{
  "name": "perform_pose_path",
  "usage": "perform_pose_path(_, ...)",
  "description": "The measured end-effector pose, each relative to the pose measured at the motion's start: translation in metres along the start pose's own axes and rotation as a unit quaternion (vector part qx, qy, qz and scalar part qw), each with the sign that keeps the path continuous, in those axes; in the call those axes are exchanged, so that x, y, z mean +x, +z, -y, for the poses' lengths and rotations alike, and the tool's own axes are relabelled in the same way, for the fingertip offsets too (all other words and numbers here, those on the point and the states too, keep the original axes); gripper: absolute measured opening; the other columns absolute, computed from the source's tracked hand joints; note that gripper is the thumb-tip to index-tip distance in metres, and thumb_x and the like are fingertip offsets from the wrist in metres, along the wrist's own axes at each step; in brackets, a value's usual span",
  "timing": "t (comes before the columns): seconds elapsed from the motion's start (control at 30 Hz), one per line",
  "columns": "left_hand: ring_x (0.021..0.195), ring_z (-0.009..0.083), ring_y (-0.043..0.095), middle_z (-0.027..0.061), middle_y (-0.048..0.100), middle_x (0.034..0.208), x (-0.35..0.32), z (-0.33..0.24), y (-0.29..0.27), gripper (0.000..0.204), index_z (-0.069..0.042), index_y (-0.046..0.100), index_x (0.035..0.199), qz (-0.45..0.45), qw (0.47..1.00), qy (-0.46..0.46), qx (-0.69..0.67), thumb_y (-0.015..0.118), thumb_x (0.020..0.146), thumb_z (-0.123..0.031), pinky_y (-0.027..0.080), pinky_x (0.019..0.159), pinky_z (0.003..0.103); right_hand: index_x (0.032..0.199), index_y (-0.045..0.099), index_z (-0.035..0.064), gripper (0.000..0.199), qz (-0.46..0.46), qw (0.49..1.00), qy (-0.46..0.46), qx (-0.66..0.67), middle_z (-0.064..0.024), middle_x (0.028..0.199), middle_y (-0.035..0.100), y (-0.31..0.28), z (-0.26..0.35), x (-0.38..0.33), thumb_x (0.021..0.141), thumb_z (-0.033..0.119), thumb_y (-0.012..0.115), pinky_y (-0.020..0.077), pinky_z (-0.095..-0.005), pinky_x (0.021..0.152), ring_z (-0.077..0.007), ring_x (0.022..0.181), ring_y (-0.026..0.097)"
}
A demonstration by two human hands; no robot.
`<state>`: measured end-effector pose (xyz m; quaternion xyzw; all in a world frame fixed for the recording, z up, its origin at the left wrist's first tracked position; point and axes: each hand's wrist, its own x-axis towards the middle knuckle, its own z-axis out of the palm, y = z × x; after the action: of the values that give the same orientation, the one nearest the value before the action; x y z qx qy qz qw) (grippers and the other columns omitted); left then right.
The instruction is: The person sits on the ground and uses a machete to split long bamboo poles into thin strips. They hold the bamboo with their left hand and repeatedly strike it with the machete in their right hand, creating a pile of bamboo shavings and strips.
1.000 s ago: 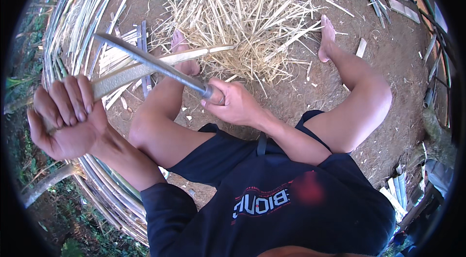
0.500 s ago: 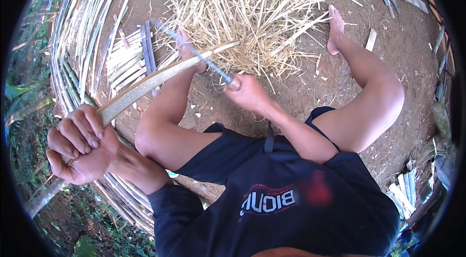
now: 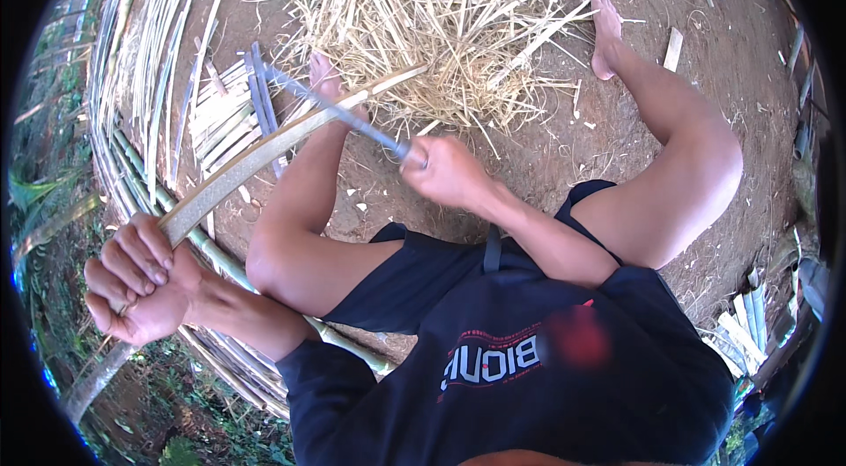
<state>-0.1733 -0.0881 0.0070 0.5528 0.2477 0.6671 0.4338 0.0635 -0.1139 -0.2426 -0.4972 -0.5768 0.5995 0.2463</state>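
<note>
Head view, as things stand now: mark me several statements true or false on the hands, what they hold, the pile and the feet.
1. The right hand grips a knife. True.
2. The left hand grips a long strip. True.
3. The knife is in the left hand. False: it is in the right.
4. A pale pile of shavings lies ahead of both hands. True.
5. The right foot wears a shoe. False: the right foot is bare.

Pale tan strip (image 3: 231, 173), grey-bladed knife (image 3: 374, 132)
</note>
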Motion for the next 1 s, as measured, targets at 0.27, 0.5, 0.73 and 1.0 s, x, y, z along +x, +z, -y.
perform_pose_path(0.27,0.034,0.0092,0.029,-0.0031,0.035,0.043,0.005,0.006,0.009,0.04,-0.017,0.039,0.057,-0.02,1.0,-0.001,-0.007,0.046,0.093,-0.033,0.026,0.036,0.023,0.081,0.06,0.0036,0.012,-0.014,0.997,0.067,-0.026,-0.0122,0.058,0.058,-0.009,-0.02,0.026,0.083,0.013,0.053,0.047,-0.0388,0.049,-0.0215,0.048,0.056)
perform_pose_path(0.5,0.035,0.009,0.029,-0.0033,0.034,0.043,-0.003,0.003,0.016,0.041,-0.017,0.038,0.055,-0.012,1.0,-0.011,-0.006,0.046,0.092,-0.033,0.027,0.037,0.024,0.079,0.059,0.0027,0.011,-0.034,0.998,-0.034,-0.038,-0.0129,0.06,0.061,0.004,-0.009,0.016,0.081,0.012,0.054,0.0492,-0.04,0.053,-0.0231,0.051,0.059)
perform_pose_path(0.73,0.036,0.0094,0.029,-0.0027,0.034,0.044,-0.001,0.003,0.011,0.041,-0.017,0.038,0.056,-0.011,1.0,-0.003,-0.005,0.046,0.092,-0.034,0.026,0.038,0.024,0.084,0.063,0.0044,0.012,0.019,0.999,-0.01,-0.045,-0.0169,0.07,0.065,-0.002,0.008,0.006,0.083,0.013,0.055,0.0528,-0.0438,0.06,-0.0291,0.061,0.065)
perform_pose_path(1.0,0.037,0.0094,0.029,-0.0031,0.033,0.044,0.004,0.007,0.016,0.04,-0.016,0.04,0.058,-0.002,1.0,-0.017,-0.012,0.046,0.093,-0.033,0.027,0.039,0.025,0.084,0.054,0.0084,0.012,0.051,0.963,0.266,0.01,-0.0008,0.061,0.044,-0.027,-0.053,0.046,0.093,0.016,0.049,0.0392,-0.031,0.046,-0.0106,0.049,0.041)
